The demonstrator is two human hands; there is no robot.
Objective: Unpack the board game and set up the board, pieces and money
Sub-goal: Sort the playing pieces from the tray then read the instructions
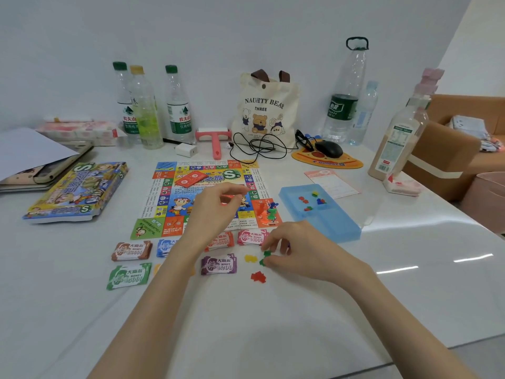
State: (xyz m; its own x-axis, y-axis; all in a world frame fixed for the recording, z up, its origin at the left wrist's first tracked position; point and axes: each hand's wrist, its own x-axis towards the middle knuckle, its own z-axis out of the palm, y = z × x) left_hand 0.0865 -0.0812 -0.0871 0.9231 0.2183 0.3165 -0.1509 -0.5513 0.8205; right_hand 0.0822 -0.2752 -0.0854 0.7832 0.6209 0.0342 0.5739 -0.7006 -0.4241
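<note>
White desk along a pale wall, cluttered at the back with bottles and a tote bag. The board lies flat in the middle, with the game box off to its left. Money stacks sit in two rows along the board's near edge, and a cluster of pawns stands on its near right corner.

From where I stand, the step looks like sorting the little house pieces by colour. The right hand has its fingertips pinched together on the green pieces, just right of the yellow pieces and above the red pieces. The left hand hangs over the board with its fingers curled and thumb close to the forefinger. I cannot tell whether it holds anything.

A few more pieces remain in the blue tray to the right. To do this well, I'd set the greens down as their own heap, apart from the yellow and red ones. I'd also keep every heap off the money so nothing slides under a note. These pieces are small and light, so a gentle pinch and a low release should stop them scattering across the glossy top.
</note>
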